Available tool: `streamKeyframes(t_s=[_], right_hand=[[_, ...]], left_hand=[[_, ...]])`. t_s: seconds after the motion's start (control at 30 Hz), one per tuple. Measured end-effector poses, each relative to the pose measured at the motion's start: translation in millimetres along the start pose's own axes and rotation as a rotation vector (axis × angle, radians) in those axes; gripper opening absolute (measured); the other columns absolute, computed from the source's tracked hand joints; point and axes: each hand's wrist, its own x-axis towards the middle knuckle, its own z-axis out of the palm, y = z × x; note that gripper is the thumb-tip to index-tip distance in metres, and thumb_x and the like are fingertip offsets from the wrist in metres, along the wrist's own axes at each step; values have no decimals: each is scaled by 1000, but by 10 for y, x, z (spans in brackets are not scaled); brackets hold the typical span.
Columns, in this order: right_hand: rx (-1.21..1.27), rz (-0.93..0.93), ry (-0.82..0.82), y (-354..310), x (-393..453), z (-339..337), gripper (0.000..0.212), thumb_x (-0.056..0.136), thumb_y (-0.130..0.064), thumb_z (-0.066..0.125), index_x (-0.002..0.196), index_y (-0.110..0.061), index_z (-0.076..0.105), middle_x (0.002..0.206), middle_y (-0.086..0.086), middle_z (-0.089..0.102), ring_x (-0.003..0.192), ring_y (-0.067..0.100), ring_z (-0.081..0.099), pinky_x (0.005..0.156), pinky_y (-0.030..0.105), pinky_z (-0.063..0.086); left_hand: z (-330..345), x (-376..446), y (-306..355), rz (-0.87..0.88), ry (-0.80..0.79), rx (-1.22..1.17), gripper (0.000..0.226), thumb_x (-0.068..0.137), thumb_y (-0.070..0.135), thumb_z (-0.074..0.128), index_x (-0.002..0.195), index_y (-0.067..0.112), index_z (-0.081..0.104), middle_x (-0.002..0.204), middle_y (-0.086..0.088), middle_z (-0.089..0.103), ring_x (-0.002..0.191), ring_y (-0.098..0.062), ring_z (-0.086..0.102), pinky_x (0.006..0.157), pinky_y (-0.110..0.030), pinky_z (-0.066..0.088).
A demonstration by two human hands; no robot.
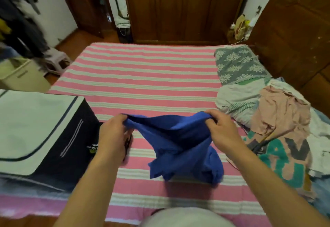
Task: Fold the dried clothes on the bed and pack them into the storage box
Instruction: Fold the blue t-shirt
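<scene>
A crumpled blue cloth garment (180, 144) is held above the pink-and-white striped bed (148, 77), pinched by the left hand (112, 137) and right hand (223, 130); its shape is obscured by folds.

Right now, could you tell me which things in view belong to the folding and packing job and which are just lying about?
Part of the job:
blue garment, held by left hand and right hand
pile of clothes
storage box
striped bed

Just lying about:
grey patterned pillow
plastic stool
wooden wardrobe
cream bin
</scene>
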Motion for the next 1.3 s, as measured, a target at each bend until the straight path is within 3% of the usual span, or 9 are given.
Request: streamKeyframes(t_s=[0.17, 0.33, 0.47, 0.6, 0.83, 0.97, 1.07, 1.2, 1.3], right_hand=[[-135, -60, 12, 67, 431, -632, 29, 87, 1, 55, 96, -20, 73, 90, -1, 72, 87, 18, 64, 79, 32, 47], [-627, -126, 134, 211, 628, -919, 33, 78, 2, 60, 102, -16, 74, 101, 11, 65, 96, 34, 59, 77, 37, 44], [-795, 79, 254, 492, 722, -1020, 28, 81, 1, 58, 102, -12, 71, 103, 16, 58, 91, 38, 57, 74, 39, 47], [-757, 377, 277, 576, 998, -1214, 25, 84, -1, 54, 96, -7, 75, 101, 19, 63, 86, 37, 57, 75, 37, 49], [29, 350, 868, -676, 1867, -1822, 26, 96, -13, 45, 109, -12, 68, 106, 7, 67, 97, 25, 67, 86, 41, 57], [467, 438, 956, -605, 1962, -1900, 38, 89, -22, 32, 108, -21, 65, 103, 2, 68, 90, 19, 68, 78, 35, 57], [655, 418, 876, -371, 1709, -1596, 30, 97, -7, 35, 106, -20, 60, 99, 2, 63, 81, 16, 61, 68, 31, 54], [179, 288, 646, 276, 818, -957, 36, 88, 4, 42, 112, -13, 63, 101, 9, 59, 90, 23, 54, 76, 33, 43], [-134, 518, 475, 1194, -203, -547, 21, 86, -3, 50, 101, -6, 64, 95, 23, 65, 82, 35, 55, 76, 41, 44]], left_hand=[[-288, 299, -15, 272, 142, 377, 36, 88, 4, 60, 60, 16, 42, 53, 2, 41, 55, -19, 37, 58, -33, 36], [-218, 473, 322, 718, 105, 1028, 24, 85, 5, 61, 67, 7, 46, 60, -11, 49, 64, -33, 46, 60, -42, 31], [-80, 585, 636, 861, 105, 1021, 22, 93, 10, 57, 73, 3, 51, 66, -14, 54, 62, -35, 51, 54, -41, 41], [167, 917, 1107, 675, 167, 805, 24, 94, 10, 53, 75, -4, 54, 70, -22, 52, 65, -38, 55, 54, -40, 50], [369, 1207, 2158, 276, 286, -586, 23, 100, 4, 40, 91, 19, 55, 98, -6, 63, 79, -19, 68, 64, -37, 63], [-47, 1365, 1577, 211, 491, -440, 29, 96, 11, 52, 123, 9, 61, 112, -7, 66, 92, -23, 70, 72, -40, 63], [-405, 1342, 748, 140, 454, -201, 11, 95, 2, 54, 102, 8, 60, 108, -12, 61, 95, -27, 65, 80, -42, 60], [-779, 1000, -575, -146, 360, -46, 28, 95, -8, 48, 80, 15, 52, 86, -8, 57, 76, -22, 59, 71, -35, 54], [-924, 773, -1351, -148, 433, 107, 33, 80, -20, 56, 86, 11, 66, 93, -18, 67, 83, -29, 63, 79, -42, 53]])
